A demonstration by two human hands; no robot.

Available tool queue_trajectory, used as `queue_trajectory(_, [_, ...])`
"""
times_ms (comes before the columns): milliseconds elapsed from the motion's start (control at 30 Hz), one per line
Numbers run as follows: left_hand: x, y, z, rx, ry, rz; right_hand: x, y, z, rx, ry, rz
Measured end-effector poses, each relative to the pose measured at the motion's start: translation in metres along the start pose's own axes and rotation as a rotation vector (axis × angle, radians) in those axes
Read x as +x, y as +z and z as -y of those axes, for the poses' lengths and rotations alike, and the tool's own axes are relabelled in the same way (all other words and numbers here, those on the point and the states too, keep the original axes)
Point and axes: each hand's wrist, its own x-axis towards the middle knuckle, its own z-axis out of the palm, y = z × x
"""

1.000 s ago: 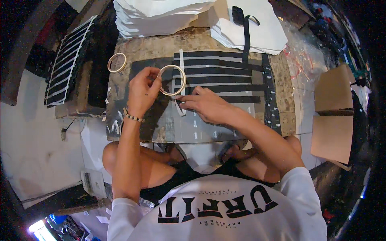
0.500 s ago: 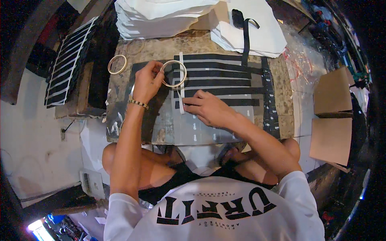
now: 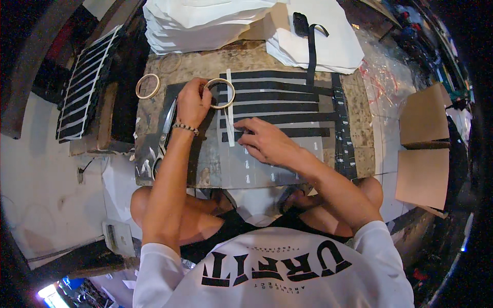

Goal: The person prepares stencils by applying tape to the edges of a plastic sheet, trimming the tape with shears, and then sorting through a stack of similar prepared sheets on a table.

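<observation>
My left hand (image 3: 195,105) pinches the rim of a thin tape roll (image 3: 222,107), a pale ring standing over the work mat. Beneath the roll, a narrow white tape strip (image 3: 229,123) lies across the left ends of several black strips (image 3: 277,108), which run side by side over a grey sheet (image 3: 233,167). A thin length of tape hangs from the roll along this strip. My right hand (image 3: 269,141) hovers beside the strip's lower part, fingers apart and holding nothing visible. Scissors (image 3: 167,124) lie left of my left wrist, partly hidden by my forearm.
A second tape roll (image 3: 138,88) rests on the board's left. White sheets (image 3: 205,25) are stacked at the back, with a dark device and black strap (image 3: 311,56) to their right. Cardboard (image 3: 423,172) stands at the right. Black strips joined by white bands (image 3: 87,84) hang at left.
My right hand has drawn slightly away from the white strip's lower part, its fingers parting. My left hand still holds the tape roll, its wrist turned, and the scissors show more fully.
</observation>
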Motion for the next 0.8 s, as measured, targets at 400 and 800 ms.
queue_trajectory(400, [-0.006, 0.017, -0.012, 0.135, 0.079, -0.125, -0.003, 0.001, 0.004, -0.016, 0.036, -0.055])
queue_trajectory(800, [-0.073, -0.078, -0.103, -0.05, 0.065, 0.286, -0.004, -0.132, -0.191, -0.505, 1.052, -0.471])
